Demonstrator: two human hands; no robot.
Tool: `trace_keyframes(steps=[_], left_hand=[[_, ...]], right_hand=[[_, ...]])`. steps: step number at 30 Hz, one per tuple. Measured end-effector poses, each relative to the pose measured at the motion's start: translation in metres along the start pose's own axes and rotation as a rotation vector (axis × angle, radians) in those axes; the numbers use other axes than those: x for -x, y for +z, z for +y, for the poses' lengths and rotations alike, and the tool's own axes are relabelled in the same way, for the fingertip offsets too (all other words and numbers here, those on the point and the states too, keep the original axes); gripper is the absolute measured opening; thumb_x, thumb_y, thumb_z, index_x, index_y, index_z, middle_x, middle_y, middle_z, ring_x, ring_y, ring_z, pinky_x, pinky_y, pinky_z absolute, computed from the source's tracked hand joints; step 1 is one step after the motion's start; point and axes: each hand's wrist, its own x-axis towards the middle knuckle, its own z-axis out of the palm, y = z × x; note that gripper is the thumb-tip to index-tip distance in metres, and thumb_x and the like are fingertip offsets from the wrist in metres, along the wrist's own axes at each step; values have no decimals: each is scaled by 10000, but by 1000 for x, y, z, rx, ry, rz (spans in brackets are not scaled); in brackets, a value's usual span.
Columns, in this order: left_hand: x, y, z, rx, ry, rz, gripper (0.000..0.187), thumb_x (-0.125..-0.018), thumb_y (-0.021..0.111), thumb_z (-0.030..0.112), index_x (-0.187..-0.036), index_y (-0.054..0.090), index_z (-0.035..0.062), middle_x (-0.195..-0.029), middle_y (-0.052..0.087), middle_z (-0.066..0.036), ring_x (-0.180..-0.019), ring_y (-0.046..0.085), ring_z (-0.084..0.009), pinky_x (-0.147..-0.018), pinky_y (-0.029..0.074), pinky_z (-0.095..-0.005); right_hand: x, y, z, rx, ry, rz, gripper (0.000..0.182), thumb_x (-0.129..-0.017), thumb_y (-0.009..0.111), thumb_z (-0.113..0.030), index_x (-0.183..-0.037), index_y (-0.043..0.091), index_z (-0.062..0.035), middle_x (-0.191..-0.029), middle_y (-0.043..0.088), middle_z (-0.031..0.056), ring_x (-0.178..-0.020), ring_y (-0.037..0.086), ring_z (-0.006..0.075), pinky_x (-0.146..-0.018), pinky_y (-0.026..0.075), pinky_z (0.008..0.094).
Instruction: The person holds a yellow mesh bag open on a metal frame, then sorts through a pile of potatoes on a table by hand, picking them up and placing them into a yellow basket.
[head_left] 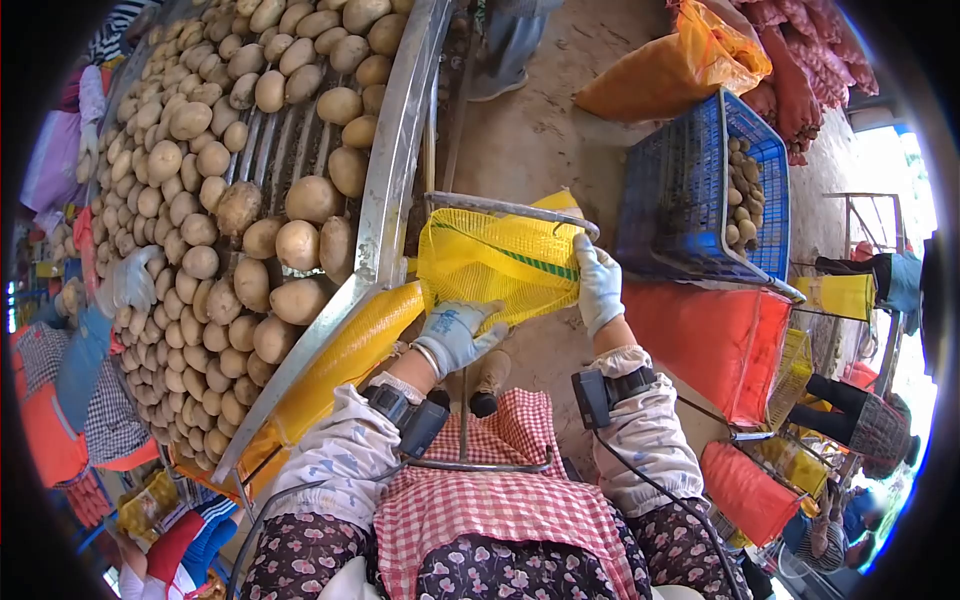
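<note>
A yellow mesh bag with a green stripe hangs from a metal frame in front of me. My gloved left hand is at the bag's lower left edge, fingers stretched toward the right and thumb apart. At the frame's right end, my gloved right hand has its fingers closed on the bag's edge by the metal bar. Many potatoes lie on the slatted sorting table to the left.
A blue crate with potatoes stands at the right, near an orange sack and red sacks. Yellow sheeting hangs beside the table. A co-worker's gloved hand is at the far left. Other people stand at right.
</note>
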Motion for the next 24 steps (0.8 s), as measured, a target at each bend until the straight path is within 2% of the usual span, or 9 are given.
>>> trace_keyframes(steps=[1, 3, 9, 11, 14, 18, 21, 23, 24], left_hand=[[2, 3, 0, -18, 26, 45, 529, -916, 433, 507, -1225, 603, 114, -1116, 655, -166, -1022, 613, -334, -907, 458, -424], [2, 4, 4, -34, 60, 87, 523, -913, 444, 504, -1220, 604, 112, -1105, 659, -165, -1014, 617, -333, -904, 459, -425], [9, 16, -5, -189, 52, 83, 373, -895, 529, 366, -1168, 609, 125, -1028, 671, -134, -956, 621, -324, -884, 458, -427], [14, 16, -9, -287, 68, 176, 329, -866, 556, 337, -1116, 623, 132, -961, 675, -103, -897, 623, -305, -846, 460, -420], [20, 16, -19, -342, 56, 203, 305, -837, 579, 311, -1077, 632, 130, -901, 666, -93, -856, 620, -291, -828, 456, -406], [30, 17, -34, -400, 56, 250, 256, -824, 583, 302, -1004, 644, 131, -863, 656, -89, -829, 614, -276, -823, 445, -390], [36, 18, -34, -420, 53, 165, 218, -823, 579, 290, -952, 648, 129, -836, 646, -87, -819, 606, -265, -885, 432, -395], [48, 27, -32, -507, 160, 162, 197, -822, 577, 281, -916, 647, 122, -821, 639, -82, -839, 603, -253, -957, 406, -422], [56, 27, -25, -508, 130, 101, 222, -820, 582, 276, -951, 648, 109, -817, 632, -74, -870, 603, -242, -1019, 369, -448]], right_hand=[[-4, 2, -3, -8, 87, 53, 286, -899, 671, -281, -874, 676, 4, -766, 626, -22, -670, 520, 48, -625, 443, 206], [-6, 5, -6, 68, 12, 68, 358, -890, 685, -338, -839, 690, 17, -737, 630, -16, -648, 513, 48, -623, 439, 207], [4, 26, -12, 291, -186, 255, 350, -929, 622, -327, -982, 702, 10, -784, 691, 19, -686, 557, 61, -666, 475, 266], [1, 27, -5, 441, -204, 289, 400, -943, 571, -399, -1007, 704, -28, -799, 709, 75, -680, 601, 118, -684, 484, 292], [-4, 30, 2, 870, -13, 229, 511, -959, 421, -515, -1059, 692, -93, -943, 686, 186, -843, 656, 339, -778, 497, 393], [-13, 34, 30, 969, 27, 143, 474, -970, 378, -483, -1158, 655, -147, -1055, 659, 196, -968, 633, 369, -838, 488, 447], [-2, 31, 36, 1071, -22, 154, 470, -977, 358, -472, -1178, 644, -158, -1054, 660, 193, -946, 638, 372, -833, 489, 447], [14, 23, 37, 957, -13, 107, 409, -961, 436, -385, -1222, 600, -117, -1045, 664, 199, -978, 625, 372, -851, 482, 432], [27, 19, 36, 967, -259, 150, 412, -913, 508, -345, -1235, 577, -97, -1061, 655, 195, -1040, 595, 368, -887, 459, 443]])
